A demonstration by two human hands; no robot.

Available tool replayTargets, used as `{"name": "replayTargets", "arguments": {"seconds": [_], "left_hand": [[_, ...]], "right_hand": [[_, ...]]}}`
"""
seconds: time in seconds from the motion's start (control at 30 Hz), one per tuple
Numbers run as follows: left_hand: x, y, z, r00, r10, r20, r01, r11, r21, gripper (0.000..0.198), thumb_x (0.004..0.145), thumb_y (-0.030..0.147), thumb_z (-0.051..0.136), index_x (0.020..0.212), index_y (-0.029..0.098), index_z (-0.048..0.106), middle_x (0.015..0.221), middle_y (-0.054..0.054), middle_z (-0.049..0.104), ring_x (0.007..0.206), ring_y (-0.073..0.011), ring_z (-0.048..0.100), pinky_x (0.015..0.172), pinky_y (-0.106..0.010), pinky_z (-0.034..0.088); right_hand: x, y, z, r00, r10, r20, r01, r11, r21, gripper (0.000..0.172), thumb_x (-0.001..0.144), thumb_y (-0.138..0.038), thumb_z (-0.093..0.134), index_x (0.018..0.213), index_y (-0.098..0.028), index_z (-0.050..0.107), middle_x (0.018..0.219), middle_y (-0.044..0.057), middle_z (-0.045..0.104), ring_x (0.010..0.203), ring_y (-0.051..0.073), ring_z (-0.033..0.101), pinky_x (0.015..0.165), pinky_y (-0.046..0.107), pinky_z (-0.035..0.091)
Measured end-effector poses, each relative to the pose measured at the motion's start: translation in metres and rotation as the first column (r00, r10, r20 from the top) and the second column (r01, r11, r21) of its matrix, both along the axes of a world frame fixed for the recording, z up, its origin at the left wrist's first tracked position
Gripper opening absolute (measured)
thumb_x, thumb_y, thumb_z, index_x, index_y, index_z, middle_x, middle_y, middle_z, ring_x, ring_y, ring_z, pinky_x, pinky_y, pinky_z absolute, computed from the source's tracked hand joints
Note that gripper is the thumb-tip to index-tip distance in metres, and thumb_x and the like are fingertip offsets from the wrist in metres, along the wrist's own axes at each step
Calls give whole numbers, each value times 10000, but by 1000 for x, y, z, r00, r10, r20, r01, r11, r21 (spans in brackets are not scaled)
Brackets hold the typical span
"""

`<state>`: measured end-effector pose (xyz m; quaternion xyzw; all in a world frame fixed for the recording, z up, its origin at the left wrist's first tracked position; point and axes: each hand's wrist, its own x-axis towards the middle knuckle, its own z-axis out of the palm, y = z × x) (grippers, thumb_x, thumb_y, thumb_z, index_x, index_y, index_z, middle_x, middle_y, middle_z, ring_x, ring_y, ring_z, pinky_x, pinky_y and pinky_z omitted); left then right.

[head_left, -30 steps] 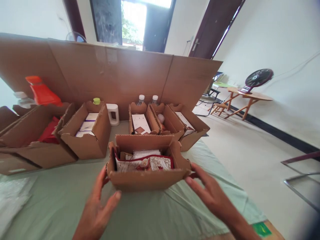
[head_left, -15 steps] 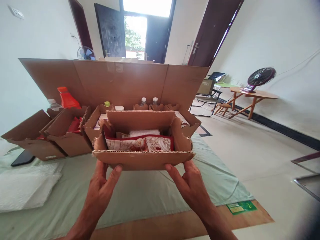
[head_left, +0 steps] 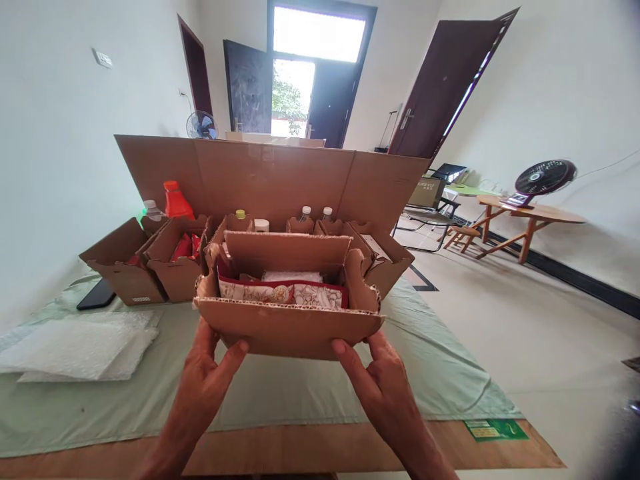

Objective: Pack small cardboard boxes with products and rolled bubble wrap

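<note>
Head view. Centre frame: open cardboard box (head_left: 290, 328) held clear of the green cloth (head_left: 440, 373). Left hand (head_left: 207, 380) and right hand (head_left: 377, 383) clasp its lower corners, thumbs pressed on the front wall, fingers hidden underneath. Red-and-white packets (head_left: 283, 292) lie inside. Behind, upper middle: a tall cardboard sheet (head_left: 270, 177). Lower left: bubble wrap (head_left: 75, 347).

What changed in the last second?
The left hand and right hand gripped the box and lifted it off the cloth, toward the camera. The packets inside it and the boxes behind stayed put.
</note>
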<state>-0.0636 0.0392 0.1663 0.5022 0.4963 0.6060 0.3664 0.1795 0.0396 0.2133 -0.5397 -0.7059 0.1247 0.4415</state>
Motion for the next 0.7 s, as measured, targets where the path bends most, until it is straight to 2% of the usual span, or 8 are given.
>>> {"name": "replayTargets", "arguments": {"seconds": [0.07, 0.13, 0.23, 0.33, 0.5, 0.57, 0.63, 0.7], "left_hand": [[-1, -7, -20, 1000, 11, 4, -10, 998, -68, 506, 876, 431, 668, 1303, 217, 501, 1259, -91, 648, 1275, -296, 565, 1064, -435, 463], [-2, -13, -41, 1000, 26, -4, -26, 991, -132, 491, 867, 422, 662, 1289, 214, 521, 1195, -88, 678, 1276, -318, 574, 1037, -451, 492], [-1, -14, -63, 998, 52, -21, -55, 988, -144, 506, 848, 370, 648, 1320, 230, 531, 1215, -85, 683, 1324, -334, 545, 1034, -463, 502], [-2, 5, -67, 1000, 7, -22, -9, 994, -106, 533, 838, 301, 605, 1358, 233, 510, 1309, -90, 641, 1383, -325, 486, 1101, -465, 442], [-7, 72, -62, 997, -72, 10, 72, 995, -66, 617, 713, 279, 590, 1317, 167, 530, 1345, -113, 624, 1299, -332, 545, 1110, -475, 418], [-9, 96, -64, 998, -60, 23, 62, 996, -68, 683, 667, 276, 592, 1331, 140, 512, 1351, -135, 619, 1285, -343, 552, 1109, -495, 414], [-8, 109, -70, 999, -34, 29, 36, 996, -79, 738, 683, 285, 593, 1394, 139, 455, 1393, -150, 586, 1291, -340, 550, 1111, -507, 411], [-7, 112, -78, 999, -10, 32, 13, 996, -91, 770, 729, 309, 596, 1456, 163, 390, 1459, -154, 530, 1325, -333, 526, 1121, -512, 401]], "right_hand": [[-3, -5, -16, 1000, 18, -10, -18, 999, -37, 371, 969, -373, 524, 1290, -192, 571, 1109, 116, 695, 908, 255, 673, 654, 315, 558], [-4, -10, -41, 999, 39, -21, -40, 996, -84, 368, 972, -361, 516, 1301, -204, 566, 1156, 115, 694, 971, 267, 675, 728, 342, 577], [-3, -19, -76, 997, 41, -59, -50, 985, -165, 367, 981, -346, 496, 1319, -216, 556, 1136, 107, 708, 946, 264, 689, 675, 324, 584], [-2, -21, -98, 996, 16, -93, -35, 978, -206, 385, 990, -347, 478, 1352, -227, 532, 1121, 112, 711, 880, 255, 692, 591, 302, 566], [-7, -12, -126, 990, -5, -139, -15, 989, -146, 549, 984, -347, 509, 1506, -246, 374, 1418, 129, 572, 1153, 273, 639, 856, 359, 583], [-5, -7, -136, 991, 6, -135, -24, 991, -132, 589, 977, -348, 528, 1531, -251, 354, 1466, 128, 531, 1184, 270, 624, 856, 346, 580], [3, 2, -143, 990, 12, -138, -31, 990, -135, 568, 971, -356, 539, 1511, -249, 398, 1421, 134, 564, 1089, 252, 658, 824, 340, 578], [15, 16, -145, 985, -26, -171, -3, 986, -168, 577, 957, -394, 557, 1491, -220, 422, 1290, 146, 639, 897, 223, 682, 759, 340, 574]]}}
